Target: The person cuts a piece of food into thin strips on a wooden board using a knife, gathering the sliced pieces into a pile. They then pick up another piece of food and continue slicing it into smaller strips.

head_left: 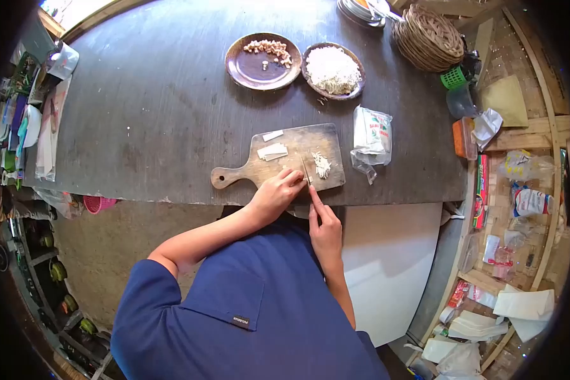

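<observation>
Now, knife at work on the board

The board lies at the table's near edge, its handle pointing left. The right hand has the knife in a narrow grip. The left hand is bunched over the board's near edge, fingertips close beside the blade; what they hold is hidden. Pale slices lie toward the board's left side, strips near its right edge. Just right of the board is a packet. Toward the table's far edge, a plate of brown pieces sits beside a dish of white shreds; baskets are stacked in the far right corner.
</observation>
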`<state>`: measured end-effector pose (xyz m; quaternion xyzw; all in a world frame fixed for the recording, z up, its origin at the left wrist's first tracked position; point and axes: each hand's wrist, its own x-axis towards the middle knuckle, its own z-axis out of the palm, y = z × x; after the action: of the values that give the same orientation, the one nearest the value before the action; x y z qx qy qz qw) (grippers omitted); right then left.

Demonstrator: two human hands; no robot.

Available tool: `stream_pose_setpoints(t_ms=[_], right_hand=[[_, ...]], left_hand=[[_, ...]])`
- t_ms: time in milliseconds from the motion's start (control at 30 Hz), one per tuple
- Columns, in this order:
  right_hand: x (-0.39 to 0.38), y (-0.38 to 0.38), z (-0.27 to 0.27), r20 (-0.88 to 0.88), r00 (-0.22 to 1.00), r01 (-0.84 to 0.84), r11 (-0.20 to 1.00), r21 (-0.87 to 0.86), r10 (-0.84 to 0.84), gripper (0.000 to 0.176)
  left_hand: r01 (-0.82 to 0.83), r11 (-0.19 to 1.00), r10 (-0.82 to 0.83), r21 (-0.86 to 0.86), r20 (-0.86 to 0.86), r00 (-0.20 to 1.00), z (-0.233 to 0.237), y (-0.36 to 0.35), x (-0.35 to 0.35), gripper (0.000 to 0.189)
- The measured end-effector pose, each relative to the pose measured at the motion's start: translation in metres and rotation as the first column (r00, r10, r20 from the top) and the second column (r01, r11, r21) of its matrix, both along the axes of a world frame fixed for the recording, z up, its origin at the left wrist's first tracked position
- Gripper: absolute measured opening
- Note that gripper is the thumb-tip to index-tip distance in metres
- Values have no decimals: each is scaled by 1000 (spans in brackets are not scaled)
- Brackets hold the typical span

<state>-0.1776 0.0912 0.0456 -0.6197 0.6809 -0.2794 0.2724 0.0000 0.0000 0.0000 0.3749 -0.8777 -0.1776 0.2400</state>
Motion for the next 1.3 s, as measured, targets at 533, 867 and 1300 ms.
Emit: stream_pose_setpoints(t_ms=[533,867,1300], right_hand=[[2,23,13,-44,998,37,996,84,-33,54],[4,6,6,-3,1000,19,1000,-13,-19,54],[4,12,8,-44,999,30,999,43,-28,54]], left_hand=[[1,1000,-1,-23,-13,1000,6,-1,3,39],[-6,999,4,-54,-34,999,-1,-1,3,38],[-28,999,26,-29,-68,997,7,1,4,37]])
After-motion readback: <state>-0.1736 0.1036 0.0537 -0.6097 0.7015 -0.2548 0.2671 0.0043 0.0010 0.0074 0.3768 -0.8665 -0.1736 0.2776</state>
